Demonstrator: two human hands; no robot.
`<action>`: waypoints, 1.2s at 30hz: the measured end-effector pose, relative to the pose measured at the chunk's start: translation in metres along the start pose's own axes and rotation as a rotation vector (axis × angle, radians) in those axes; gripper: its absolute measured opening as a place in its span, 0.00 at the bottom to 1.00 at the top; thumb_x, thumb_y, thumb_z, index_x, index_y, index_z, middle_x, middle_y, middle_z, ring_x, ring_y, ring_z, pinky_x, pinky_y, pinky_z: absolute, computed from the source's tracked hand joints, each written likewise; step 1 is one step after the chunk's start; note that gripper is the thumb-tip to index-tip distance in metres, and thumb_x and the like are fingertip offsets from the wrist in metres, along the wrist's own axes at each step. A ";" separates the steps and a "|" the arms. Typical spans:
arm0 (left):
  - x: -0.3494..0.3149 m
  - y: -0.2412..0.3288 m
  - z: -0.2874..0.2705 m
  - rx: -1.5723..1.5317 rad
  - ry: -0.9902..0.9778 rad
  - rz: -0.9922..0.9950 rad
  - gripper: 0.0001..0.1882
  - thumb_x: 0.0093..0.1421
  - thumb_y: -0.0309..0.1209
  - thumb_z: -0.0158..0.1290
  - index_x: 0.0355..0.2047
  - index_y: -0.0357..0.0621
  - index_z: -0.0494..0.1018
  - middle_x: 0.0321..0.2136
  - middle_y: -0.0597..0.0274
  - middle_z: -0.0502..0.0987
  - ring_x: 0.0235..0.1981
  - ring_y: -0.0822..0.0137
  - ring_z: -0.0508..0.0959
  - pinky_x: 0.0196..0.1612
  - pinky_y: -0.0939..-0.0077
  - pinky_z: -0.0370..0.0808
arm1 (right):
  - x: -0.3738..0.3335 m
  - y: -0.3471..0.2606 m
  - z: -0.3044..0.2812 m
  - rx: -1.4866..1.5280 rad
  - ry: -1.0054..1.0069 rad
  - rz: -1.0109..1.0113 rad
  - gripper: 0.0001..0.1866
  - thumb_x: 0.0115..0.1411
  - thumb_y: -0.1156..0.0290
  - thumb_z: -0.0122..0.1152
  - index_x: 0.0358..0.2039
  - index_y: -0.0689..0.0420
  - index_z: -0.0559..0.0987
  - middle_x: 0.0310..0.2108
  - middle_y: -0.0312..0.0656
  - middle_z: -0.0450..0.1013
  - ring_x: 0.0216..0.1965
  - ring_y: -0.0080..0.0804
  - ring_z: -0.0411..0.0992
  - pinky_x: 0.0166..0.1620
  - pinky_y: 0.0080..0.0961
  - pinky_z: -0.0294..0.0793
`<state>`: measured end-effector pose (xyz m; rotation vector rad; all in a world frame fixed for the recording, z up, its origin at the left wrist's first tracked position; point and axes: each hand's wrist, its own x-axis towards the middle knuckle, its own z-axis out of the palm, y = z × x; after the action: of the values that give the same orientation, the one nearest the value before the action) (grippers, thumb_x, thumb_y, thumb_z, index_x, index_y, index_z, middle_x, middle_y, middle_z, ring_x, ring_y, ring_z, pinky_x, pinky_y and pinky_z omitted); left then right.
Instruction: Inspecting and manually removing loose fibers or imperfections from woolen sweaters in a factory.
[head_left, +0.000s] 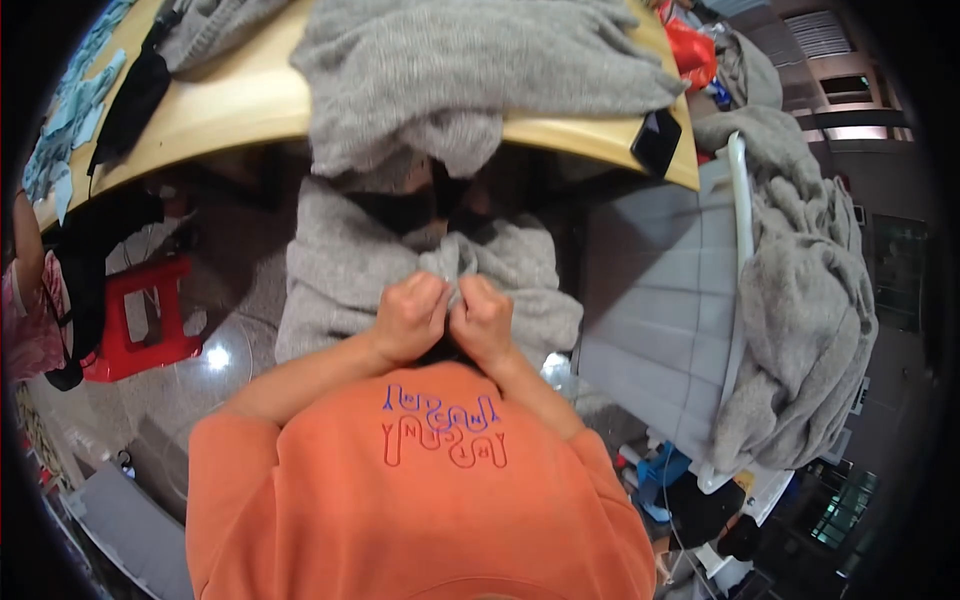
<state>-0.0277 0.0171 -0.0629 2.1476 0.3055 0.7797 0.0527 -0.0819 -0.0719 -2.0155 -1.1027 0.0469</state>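
A grey knit garment (pixel 340 265) lies spread over my lap, below the table's edge. My left hand (pixel 412 316) is closed in a pinch on a bunched part of it. Close beside it, my right hand (pixel 482 318) is also closed, gripping the same gathered fold (pixel 458 258). The knuckles of both hands face up and nearly touch. The fingertips and the exact bit of knit between them are hidden.
More grey knitwear (pixel 470 60) hangs over the front edge of the wooden table (pixel 230 105). A black phone (pixel 657 143) lies at the table's right corner. On the right, a grey plastic bin (pixel 655 270) has knitwear (pixel 805 300) heaped over its rim. A red stool (pixel 140 320) stands left, near another person's arm (pixel 27 235).
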 end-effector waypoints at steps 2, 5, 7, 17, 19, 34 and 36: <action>0.006 0.001 -0.001 -0.041 -0.016 -0.025 0.05 0.43 0.16 0.50 0.20 0.38 0.68 0.16 0.54 0.68 0.16 0.56 0.69 0.18 0.70 0.66 | 0.002 0.002 -0.002 0.018 -0.009 0.018 0.04 0.36 0.81 0.48 0.16 0.59 0.65 0.17 0.46 0.64 0.17 0.45 0.64 0.18 0.35 0.63; 0.003 0.002 -0.006 -0.086 0.005 0.151 0.08 0.41 0.15 0.51 0.23 0.37 0.68 0.17 0.57 0.70 0.17 0.61 0.71 0.18 0.75 0.67 | 0.001 -0.002 -0.009 0.041 0.040 -0.069 0.07 0.34 0.82 0.48 0.18 0.60 0.67 0.17 0.44 0.63 0.16 0.41 0.64 0.17 0.31 0.63; -0.003 0.005 -0.008 -0.111 0.017 0.208 0.08 0.41 0.15 0.52 0.23 0.36 0.68 0.18 0.56 0.70 0.17 0.62 0.72 0.18 0.75 0.68 | -0.001 -0.004 -0.015 0.070 0.099 -0.216 0.10 0.32 0.84 0.49 0.21 0.62 0.70 0.16 0.42 0.61 0.14 0.37 0.63 0.17 0.29 0.63; -0.010 0.017 -0.014 -0.130 0.004 0.254 0.08 0.40 0.15 0.52 0.24 0.34 0.68 0.17 0.55 0.70 0.16 0.62 0.72 0.17 0.74 0.69 | -0.003 -0.012 -0.025 0.005 -0.007 -0.217 0.08 0.32 0.81 0.51 0.19 0.60 0.69 0.14 0.41 0.59 0.13 0.37 0.62 0.16 0.28 0.60; -0.005 0.014 -0.014 -0.139 -0.009 0.214 0.08 0.40 0.15 0.51 0.23 0.34 0.67 0.16 0.56 0.68 0.16 0.62 0.71 0.17 0.73 0.69 | -0.001 -0.009 -0.022 0.040 0.000 -0.183 0.08 0.34 0.82 0.50 0.21 0.60 0.70 0.15 0.43 0.62 0.14 0.38 0.64 0.17 0.28 0.62; 0.004 -0.008 -0.037 -0.107 -0.369 -0.388 0.05 0.43 0.23 0.54 0.21 0.35 0.71 0.17 0.54 0.72 0.19 0.64 0.72 0.24 0.73 0.67 | 0.015 -0.005 -0.040 0.120 -0.227 -0.176 0.09 0.44 0.77 0.55 0.29 0.61 0.71 0.33 0.44 0.69 0.31 0.40 0.68 0.33 0.30 0.67; 0.006 -0.002 -0.037 -0.166 -0.364 -0.369 0.05 0.42 0.23 0.54 0.21 0.34 0.71 0.17 0.55 0.72 0.20 0.66 0.72 0.24 0.74 0.67 | 0.011 0.002 -0.024 0.270 -0.310 -0.099 0.07 0.45 0.77 0.55 0.26 0.62 0.71 0.28 0.44 0.68 0.28 0.40 0.67 0.31 0.30 0.66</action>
<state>-0.0458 0.0436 -0.0444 1.9506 0.4121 0.1921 0.0699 -0.0900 -0.0534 -1.7459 -1.3110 0.4466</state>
